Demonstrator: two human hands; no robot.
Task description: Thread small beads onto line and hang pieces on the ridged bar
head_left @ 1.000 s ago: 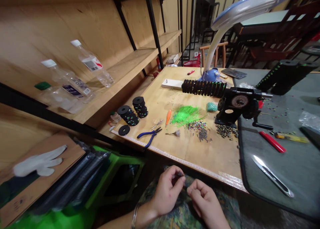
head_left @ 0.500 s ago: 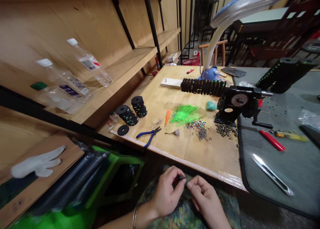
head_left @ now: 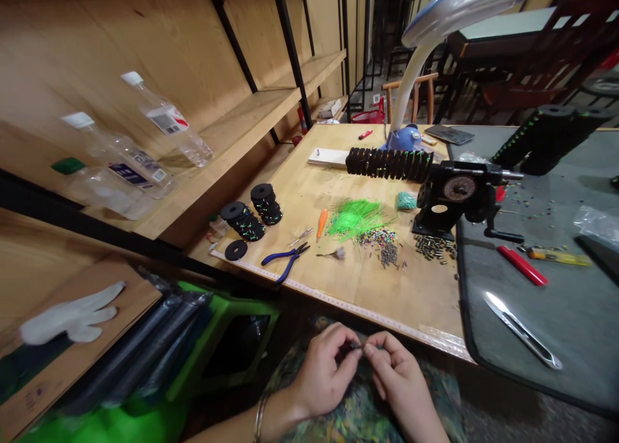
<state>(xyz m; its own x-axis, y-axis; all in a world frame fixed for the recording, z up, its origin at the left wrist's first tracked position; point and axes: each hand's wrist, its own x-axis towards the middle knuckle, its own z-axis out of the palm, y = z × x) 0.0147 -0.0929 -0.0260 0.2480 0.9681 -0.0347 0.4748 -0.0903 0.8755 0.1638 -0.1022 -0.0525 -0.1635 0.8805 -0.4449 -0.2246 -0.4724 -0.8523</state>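
Note:
Over my lap, in front of the table's near edge, my left hand [head_left: 326, 369] is closed around a small dark thing [head_left: 352, 345], mostly hidden by the fingers. My right hand [head_left: 396, 372] pinches close beside it, thumb against forefinger, the fingertips of both hands almost meeting. Whatever sits in the right pinch is too small to make out. On the table beyond lie blue-handled pliers [head_left: 285, 260], a pile of bright green strands [head_left: 356, 217], coloured beads [head_left: 380, 238], small grey pieces [head_left: 389, 255] and brass-coloured pieces [head_left: 434, 246].
Black foam spools [head_left: 242, 220] stand at the left table edge. A black hand-cranked winder [head_left: 452, 195] and a lamp [head_left: 403, 137] stand further back. On the grey mat [head_left: 580, 327] lie a silver knife [head_left: 522, 330] and a red stick-shaped object [head_left: 522, 265]. Bottles [head_left: 140, 166] occupy the left shelf.
My right hand's fingertips have come slightly nearer to my left hand's. The left hand keeps its grip. The whole view has shifted a little.

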